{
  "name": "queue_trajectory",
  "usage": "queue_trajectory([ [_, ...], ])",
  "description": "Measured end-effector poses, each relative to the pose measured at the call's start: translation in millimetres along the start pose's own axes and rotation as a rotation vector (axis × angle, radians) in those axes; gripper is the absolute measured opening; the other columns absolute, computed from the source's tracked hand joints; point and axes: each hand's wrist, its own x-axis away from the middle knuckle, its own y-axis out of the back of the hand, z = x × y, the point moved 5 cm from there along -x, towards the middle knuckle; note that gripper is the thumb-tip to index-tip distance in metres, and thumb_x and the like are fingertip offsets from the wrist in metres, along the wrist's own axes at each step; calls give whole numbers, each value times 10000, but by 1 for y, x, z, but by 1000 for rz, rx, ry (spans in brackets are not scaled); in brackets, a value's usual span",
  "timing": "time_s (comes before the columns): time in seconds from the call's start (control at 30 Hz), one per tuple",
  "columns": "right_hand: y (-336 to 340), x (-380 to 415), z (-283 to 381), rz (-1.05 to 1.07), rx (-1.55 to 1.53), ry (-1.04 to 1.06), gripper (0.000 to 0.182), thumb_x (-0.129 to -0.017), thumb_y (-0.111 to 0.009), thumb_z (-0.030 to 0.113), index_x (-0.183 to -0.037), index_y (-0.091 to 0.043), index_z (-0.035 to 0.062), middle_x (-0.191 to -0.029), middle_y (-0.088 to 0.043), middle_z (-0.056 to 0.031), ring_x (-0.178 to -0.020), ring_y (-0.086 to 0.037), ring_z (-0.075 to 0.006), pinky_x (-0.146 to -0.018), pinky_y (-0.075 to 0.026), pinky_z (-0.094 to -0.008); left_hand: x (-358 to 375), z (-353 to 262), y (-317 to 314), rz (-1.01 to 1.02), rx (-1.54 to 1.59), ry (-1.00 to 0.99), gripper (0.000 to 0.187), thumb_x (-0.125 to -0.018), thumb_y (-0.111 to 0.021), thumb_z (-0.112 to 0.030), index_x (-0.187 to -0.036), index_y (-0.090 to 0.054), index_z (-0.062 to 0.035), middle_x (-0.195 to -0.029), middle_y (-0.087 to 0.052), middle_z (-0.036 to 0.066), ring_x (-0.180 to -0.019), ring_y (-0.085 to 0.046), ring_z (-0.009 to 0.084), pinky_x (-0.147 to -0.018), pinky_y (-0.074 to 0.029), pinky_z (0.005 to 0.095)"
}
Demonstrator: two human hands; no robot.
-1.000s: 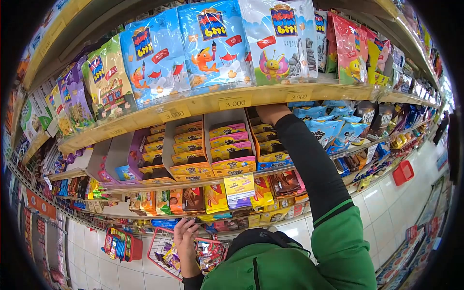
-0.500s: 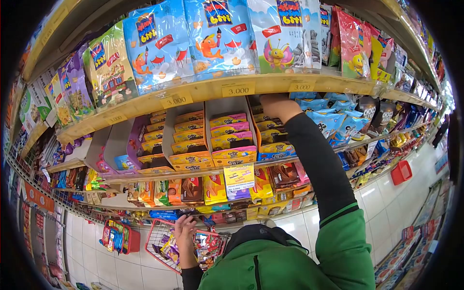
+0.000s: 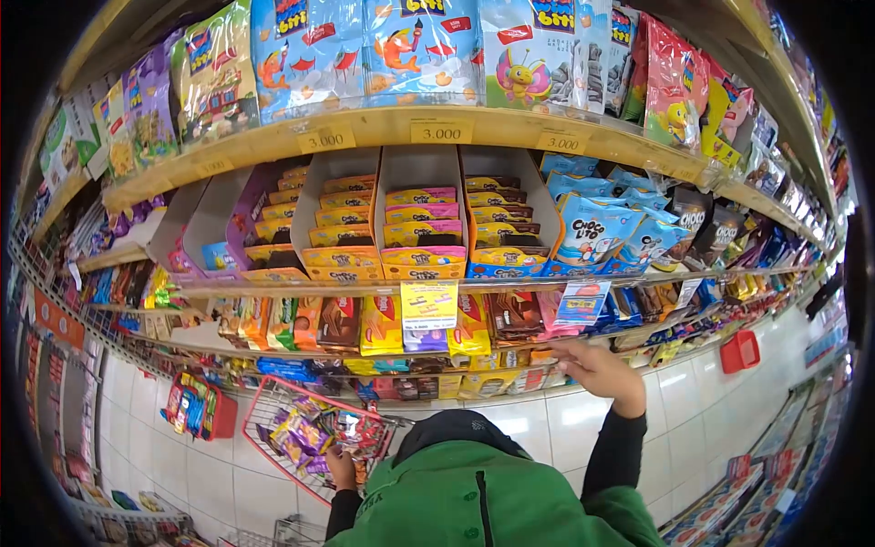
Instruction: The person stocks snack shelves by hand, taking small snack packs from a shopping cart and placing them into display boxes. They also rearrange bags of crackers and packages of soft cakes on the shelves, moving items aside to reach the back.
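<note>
The right hand [image 3: 603, 376] is hovering below Choco Lito pouches [image 3: 591, 230], fingers loosely spread, empty; the left hand [image 3: 342, 469] is resting near the shopping cart's [image 3: 252, 407] snack packets [image 3: 301, 435], grip unclear; pressing lightly should be preventing crushing.

The upper shelf [image 3: 497, 129] has a yellow front edge with paler yellow price tags [image 3: 442, 130]. Along it stand light-blue packets [image 3: 424, 68] printed with orange fish, a white packet [image 3: 529, 64] with a pink-winged insect and, toward the right corner, a red packet [image 3: 673, 91]. The cart [image 3: 252, 406] has a pinkish-red rim; near its left edge lie purple-and-yellow packets [image 3: 303, 436], toward its right edge seemingly red ones [image 3: 363, 430], though small detail blurs. The jacket [image 3: 451, 501] is green, the sleeve [image 3: 615, 453] black.
</note>
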Motion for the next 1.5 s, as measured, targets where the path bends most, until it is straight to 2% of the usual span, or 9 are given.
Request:
queue_trajectory([
  [0.13,-18,82,-94,-81,39,-386,323,-788,-520,159,-1070,-498,4,-863,-596,-166,-775,-572,-306,-687,-449,-332,36,9,9,163,-411,87,218,-735,-515,-163,-873,-517,6,-843,-537,193,-794,-513,338,-677,-406,419],
  [0.27,-22,152,-112,-48,-15,-630,348,-777,-538,180,-1079,-504,11,-866,-607,-154,-768,-585,-271,-682,-454,-315,69,35,7,269,-813,-190,272,-737,-485,-282,-823,-594,-48,-871,-563,227,-764,-539,392,-667,-415,451],
  [0.33,-20,179,-113,-28,-8,-653,358,-777,-544,187,-1084,-504,6,-880,-609,-150,-771,-590,-254,-677,-458,-311,85,37,15,409,-692,95,355,-814,-375,-334,-943,-524,-38,-950,-521,270,-777,-501,449,-712,-392,496],
  [0.43,-18,218,-121,-27,-24,-686,368,-777,-544,190,-1089,-499,-2,-894,-605,-163,-780,-590,-261,-683,-459,-316,103,60,19,252,-790,134,351,-836,-327,-306,-997,-472,-29,-942,-522,281,-833,-496,457,-730,-390,496],
  [0.47,-18,229,-124,-20,-34,-693,372,-777,-546,192,-1090,-498,-4,-899,-603,-168,-783,-590,-263,-686,-460,-318,105,76,19,395,-797,159,541,-802,-339,-476,-1062,-503,-30,-1161,-417,241,-1007,-447,404,-863,-349,452],
  [0.53,-20,249,-131,-3,-39,-698,380,-774,-549,197,-1091,-496,-6,-901,-602,-175,-784,-590,-266,-691,-461,-321,138,-20,42,329,-741,320,515,-777,-409,-439,-1100,-455,-41,-1092,-462,240,-983,-466,396,-834,-367,462],
  [0.9,-16,274,-117,50,-5,-622,378,-770,-557,220,-1061,-505,-16,-896,-602,-172,-774,-595,-267,-682,-467,-320,150,11,44,334,-704,227,341,-728,-475,-256,-983,-468,-32,-920,-565,227,-887,-532,384,-768,-417,451],
  [1.37,-44,299,-127,131,-66,-691,413,-770,-555,231,-1090,-491,-22,-925,-594,-179,-809,-591,-267,-708,-462,-314,197,-10,26,565,-908,288,444,-825,-379,-414,-921,-555,-17,-897,-586,203,-884,-554,337,-771,-422,414],
  [1.5,-55,279,-123,171,-67,-662,415,-768,-555,235,-1088,-493,-21,-910,-598,-176,-812,-589,-268,-709,-460,-318,211,-12,21,441,-995,254,375,-796,-465,-416,-889,-599,-77,-895,-604,133,-856,-579,288,-698,-470,381],
])
